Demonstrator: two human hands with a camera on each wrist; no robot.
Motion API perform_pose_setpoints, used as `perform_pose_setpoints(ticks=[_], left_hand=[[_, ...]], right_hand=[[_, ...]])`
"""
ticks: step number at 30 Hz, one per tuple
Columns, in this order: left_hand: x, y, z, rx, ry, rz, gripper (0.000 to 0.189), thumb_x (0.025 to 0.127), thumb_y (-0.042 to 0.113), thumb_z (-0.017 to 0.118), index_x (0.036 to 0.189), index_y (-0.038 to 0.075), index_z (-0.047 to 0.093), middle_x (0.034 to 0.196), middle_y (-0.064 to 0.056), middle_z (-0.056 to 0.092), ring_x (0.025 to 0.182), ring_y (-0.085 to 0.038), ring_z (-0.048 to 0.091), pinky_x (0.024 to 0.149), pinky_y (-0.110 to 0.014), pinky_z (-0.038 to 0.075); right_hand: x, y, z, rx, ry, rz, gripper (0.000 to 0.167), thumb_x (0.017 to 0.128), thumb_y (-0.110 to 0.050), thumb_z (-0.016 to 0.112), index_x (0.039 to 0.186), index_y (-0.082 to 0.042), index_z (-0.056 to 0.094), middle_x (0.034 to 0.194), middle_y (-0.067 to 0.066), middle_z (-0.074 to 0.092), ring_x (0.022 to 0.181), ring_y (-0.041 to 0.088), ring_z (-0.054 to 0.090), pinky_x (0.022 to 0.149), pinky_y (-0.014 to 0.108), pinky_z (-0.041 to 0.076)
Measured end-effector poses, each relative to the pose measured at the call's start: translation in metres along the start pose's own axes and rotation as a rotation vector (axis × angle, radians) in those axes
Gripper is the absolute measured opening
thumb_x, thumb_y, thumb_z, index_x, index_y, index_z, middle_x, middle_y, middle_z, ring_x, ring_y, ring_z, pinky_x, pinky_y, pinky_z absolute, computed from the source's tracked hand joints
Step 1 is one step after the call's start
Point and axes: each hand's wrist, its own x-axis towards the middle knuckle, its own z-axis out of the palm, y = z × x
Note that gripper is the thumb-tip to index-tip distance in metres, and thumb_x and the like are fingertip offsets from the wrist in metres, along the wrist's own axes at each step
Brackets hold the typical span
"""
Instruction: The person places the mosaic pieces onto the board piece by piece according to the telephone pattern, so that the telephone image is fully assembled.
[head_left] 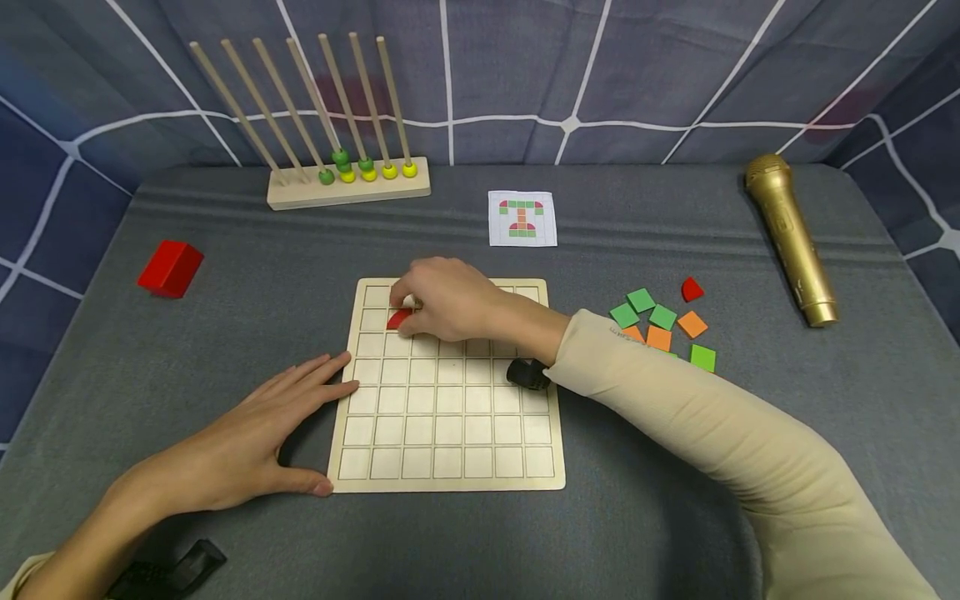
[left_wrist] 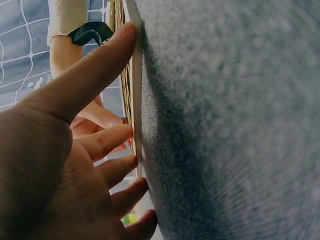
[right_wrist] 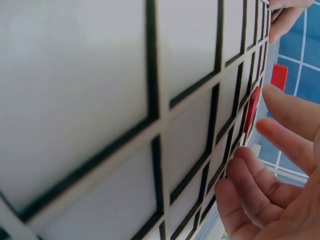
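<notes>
A pale wooden grid board lies flat on the grey cloth. My right hand reaches over its upper left part. Its thumb and index finger hold a small red piece with a curved edge between them at a cell of the grid. In the right wrist view the red piece stands at the board's surface, close by the fingertips; the other fingers are bent beside it. My left hand rests at the board's left edge with its fingers spread, thumb at the lower corner and fingertips touching the rim.
Green squares, orange squares and a red rounded piece lie right of the board, partly behind my sleeve. Behind stand a pattern card and a bead peg rack. A red block sits left, a gold microphone right.
</notes>
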Motion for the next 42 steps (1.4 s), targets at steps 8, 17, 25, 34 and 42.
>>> perform_pose_setpoints(ticks=[8,17,25,34,42], left_hand=[[0.000,0.000,0.000,-0.001,0.000,-0.002,0.097,0.072,0.066,0.074,0.150,0.017,0.041,0.163,-0.005,0.018,0.146,-0.038,0.015,0.106,-0.067,0.019],[0.001,0.001,0.001,0.011,-0.007,0.007,0.096,0.074,0.066,0.072,0.151,0.019,0.039,0.163,-0.004,0.018,0.146,-0.037,0.016,0.108,-0.065,0.018],[0.001,0.000,-0.001,0.013,-0.010,0.004,0.098,0.073,0.066,0.073,0.152,0.020,0.038,0.163,-0.004,0.016,0.146,-0.036,0.015,0.108,-0.063,0.018],[0.000,0.001,-0.001,-0.010,-0.003,0.002,0.097,0.073,0.064,0.074,0.152,0.020,0.038,0.163,-0.005,0.016,0.146,-0.037,0.016,0.107,-0.065,0.018],[0.001,0.001,-0.001,0.003,-0.004,0.002,0.097,0.073,0.064,0.074,0.152,0.020,0.038,0.163,-0.005,0.017,0.146,-0.037,0.016,0.108,-0.065,0.018]], right_hand=[[-0.002,0.003,0.000,0.068,-0.017,-0.022,0.029,0.089,-0.028,0.076,0.116,-0.017,0.075,0.098,-0.003,0.065,0.091,0.010,0.057,0.080,0.028,0.046],[-0.038,0.024,-0.008,0.298,0.100,-0.062,0.025,0.087,-0.020,0.077,0.110,-0.011,0.076,0.096,0.001,0.063,0.090,0.014,0.059,0.079,0.028,0.047],[-0.111,0.057,-0.013,0.389,0.239,0.004,0.026,0.083,-0.019,0.081,0.107,-0.010,0.075,0.094,0.003,0.064,0.084,0.019,0.056,0.074,0.035,0.047],[-0.178,0.100,-0.014,0.334,0.370,0.153,0.024,0.086,-0.018,0.079,0.108,-0.011,0.073,0.087,-0.001,0.056,0.083,0.017,0.048,0.067,0.026,0.040],[-0.196,0.112,-0.005,0.310,0.329,0.141,0.024,0.083,-0.014,0.081,0.106,-0.011,0.073,0.086,-0.005,0.059,0.073,0.011,0.051,0.060,0.022,0.042]])
